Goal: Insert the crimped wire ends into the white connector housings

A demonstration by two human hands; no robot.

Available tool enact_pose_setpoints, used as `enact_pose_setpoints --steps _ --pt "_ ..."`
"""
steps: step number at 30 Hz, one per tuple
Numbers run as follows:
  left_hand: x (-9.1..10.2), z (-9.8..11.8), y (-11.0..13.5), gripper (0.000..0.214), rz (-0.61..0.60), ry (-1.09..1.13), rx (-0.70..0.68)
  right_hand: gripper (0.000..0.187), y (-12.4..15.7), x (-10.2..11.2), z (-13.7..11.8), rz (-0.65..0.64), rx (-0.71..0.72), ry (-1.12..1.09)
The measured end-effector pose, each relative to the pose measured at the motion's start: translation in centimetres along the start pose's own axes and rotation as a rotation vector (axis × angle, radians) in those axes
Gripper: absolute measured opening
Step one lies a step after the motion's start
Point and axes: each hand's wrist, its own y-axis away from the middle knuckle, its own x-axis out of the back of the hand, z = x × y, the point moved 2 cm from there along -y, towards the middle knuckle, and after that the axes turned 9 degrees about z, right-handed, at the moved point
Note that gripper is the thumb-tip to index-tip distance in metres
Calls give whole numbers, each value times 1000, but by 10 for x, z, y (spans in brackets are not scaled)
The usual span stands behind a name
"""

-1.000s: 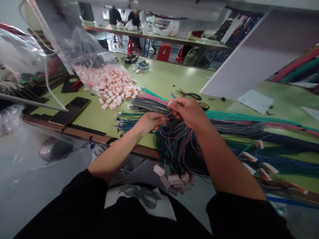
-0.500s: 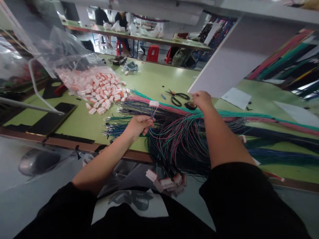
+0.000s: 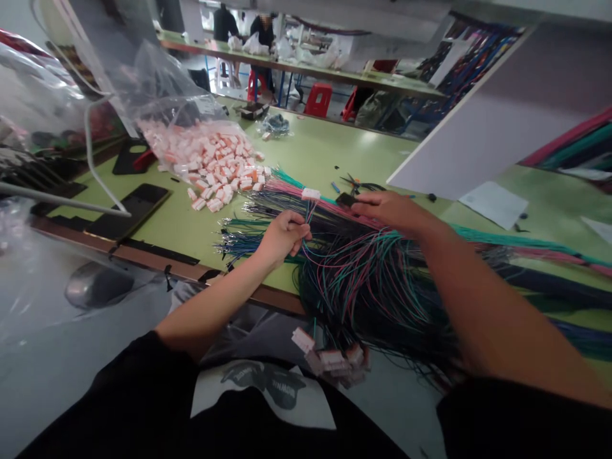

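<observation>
My left hand (image 3: 287,239) is closed in a pinch on a few thin wires (image 3: 308,220). At their upper end, just above my fingers, a white connector (image 3: 311,194) stands up. To its right, my right hand (image 3: 389,209) grips a dark roll of black tape (image 3: 347,200) at the fingertips, held low over the wires. Under and between both hands spreads a large bundle of green, pink and black wires (image 3: 354,274). Several finished-looking connectors (image 3: 329,360) hang from wires over the table's front edge.
A heap of white and orange connectors (image 3: 224,169) spills from a clear plastic bag (image 3: 176,95) at the left. Scissors (image 3: 356,183) lie behind my right hand, partly hidden. A phone (image 3: 129,210) rests near the left edge; a slanted white panel (image 3: 459,121) stands at the right.
My right hand has come left and closer to the connector, bringing the black tape roll off its spot by the scissors. My left hand keeps its pinch. The view has turned slightly left.
</observation>
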Motion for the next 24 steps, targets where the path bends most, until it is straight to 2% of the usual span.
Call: enact_pose_setpoints --steps 1,3,7,14,24 --pt "0 -1 0 20 -3 9 -7 36 9 -4 -15 -95 26 -34" --pt "1 -2 0 20 -7 20 -16 34 25 -13 -38 -141 75 -18" --pt "1 -3 0 21 -16 39 -50 29 42 -26 -63 -33 134 158" --pt "-1 -2 1 21 -54 53 -114 26 46 -32 -85 -61 96 355" --pt "-1 1 3 17 -143 -35 -226 26 49 -32 -95 -65 0 485"
